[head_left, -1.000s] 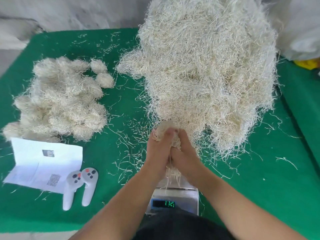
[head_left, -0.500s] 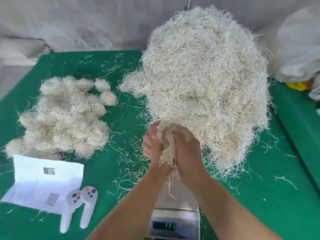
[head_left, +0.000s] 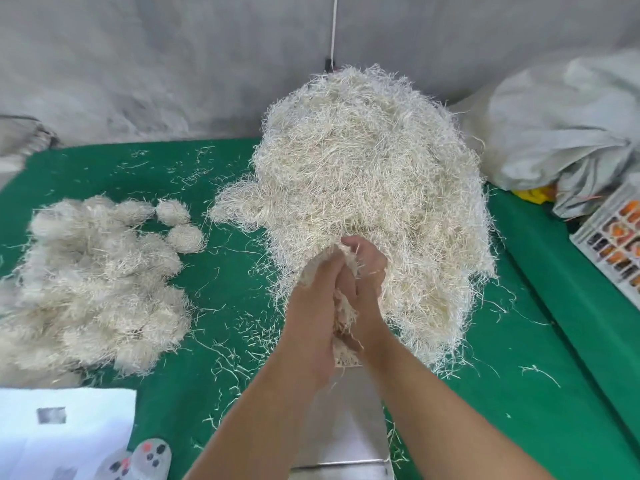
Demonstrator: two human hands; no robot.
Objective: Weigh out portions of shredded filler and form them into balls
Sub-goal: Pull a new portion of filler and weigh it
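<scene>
Right now you're mid-forming: left hand [head_left: 317, 299] and right hand [head_left: 367, 282] curl around one filler portion [head_left: 344, 315], pressed between palms above the scale [head_left: 349, 427]. Next, roll it tight, then drop it with the finished balls [head_left: 93, 289] on your left.

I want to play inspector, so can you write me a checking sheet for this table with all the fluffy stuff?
Surface: green table cover, strewn with loose shreds.
Job's things: big filler heap at the back; finished balls piled at left; scale plate below the hands, its display not visible.
Clutter: white paper and a handheld controller at front left.
Grips: left hand and right hand press a filler portion between them above the scale.
Cables: one white cord hangs down the wall.
Surroundings: grey wall; grey bags and a printed box at right.
</scene>
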